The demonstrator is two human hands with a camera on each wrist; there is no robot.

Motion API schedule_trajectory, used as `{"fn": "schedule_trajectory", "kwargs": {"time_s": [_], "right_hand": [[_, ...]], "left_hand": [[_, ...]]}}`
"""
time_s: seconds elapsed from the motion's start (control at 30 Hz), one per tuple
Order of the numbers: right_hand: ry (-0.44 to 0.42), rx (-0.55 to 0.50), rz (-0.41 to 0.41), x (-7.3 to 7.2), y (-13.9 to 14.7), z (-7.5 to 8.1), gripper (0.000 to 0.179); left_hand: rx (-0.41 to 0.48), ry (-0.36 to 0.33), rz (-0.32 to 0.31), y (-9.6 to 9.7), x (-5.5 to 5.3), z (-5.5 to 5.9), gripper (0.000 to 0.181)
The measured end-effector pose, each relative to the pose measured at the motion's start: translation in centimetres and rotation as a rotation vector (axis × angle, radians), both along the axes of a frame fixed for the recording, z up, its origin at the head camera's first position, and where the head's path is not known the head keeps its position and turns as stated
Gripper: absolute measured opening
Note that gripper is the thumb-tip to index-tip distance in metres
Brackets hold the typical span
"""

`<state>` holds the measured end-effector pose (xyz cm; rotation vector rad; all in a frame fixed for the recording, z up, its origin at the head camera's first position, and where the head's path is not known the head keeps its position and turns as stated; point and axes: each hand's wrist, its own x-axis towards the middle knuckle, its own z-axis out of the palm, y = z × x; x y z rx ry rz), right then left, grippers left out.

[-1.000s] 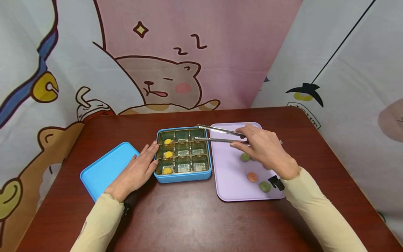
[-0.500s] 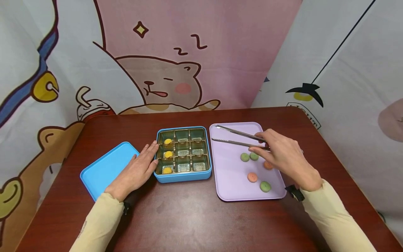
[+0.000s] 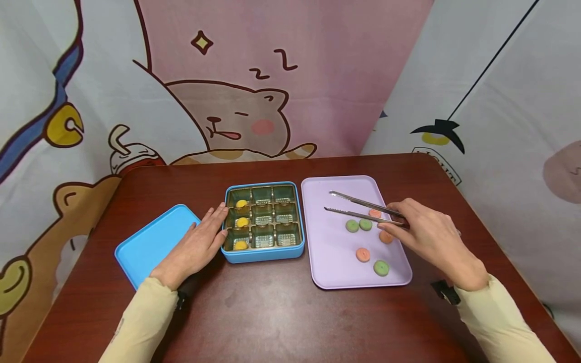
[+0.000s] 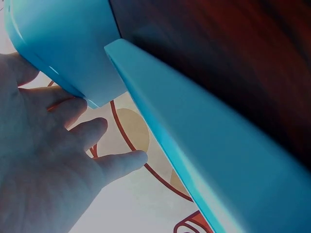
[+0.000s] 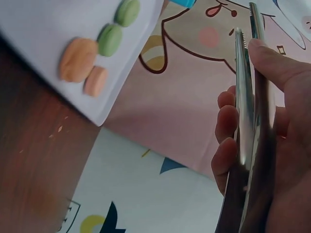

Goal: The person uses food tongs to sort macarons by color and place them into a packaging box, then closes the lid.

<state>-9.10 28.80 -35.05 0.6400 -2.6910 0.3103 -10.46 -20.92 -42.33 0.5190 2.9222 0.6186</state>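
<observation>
My left hand [image 3: 190,250] lies with fingers extended against the left side of a blue box [image 3: 268,256]. The box has a gold divided insert, with small yellow rounds [image 3: 242,222] in its left column. My right hand [image 3: 431,242] grips metal tongs [image 3: 367,203], whose toothed tips stand apart over a lilac tray [image 3: 329,262], with nothing between them. Green macarons [image 3: 381,267] and orange-pink macarons [image 3: 362,255] lie on that tray. In the right wrist view, fingers and thumb wrap the tongs [image 5: 257,111] from both sides.
A blue lid [image 3: 154,242] lies at the left, partly under my left forearm and hand in the head view. Everything stands on a dark red-brown table [image 3: 272,317]. A cartoon-printed curtain [image 3: 340,75] hangs behind the table's far edge.
My right hand has moved right with the tongs, from over the box's right column to above the tray, uncovering more macarons. My left hand stays against the box.
</observation>
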Motion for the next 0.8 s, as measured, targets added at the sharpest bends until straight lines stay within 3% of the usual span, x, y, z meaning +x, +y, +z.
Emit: {"fn": "schedule_trajectory", "kwargs": {"time_s": [0.47,0.8], "right_hand": [[-0.069,0.067,-0.075,1.0,2.2,-1.4,0.044],[-0.061,0.101,-0.066,1.7,3.7,-2.2,0.042]], "left_hand": [[0.010,-0.007,-0.001,0.0,0.0,0.0,0.064],[0.006,-0.008,0.001,0.0,0.0,0.2,0.064]]}}
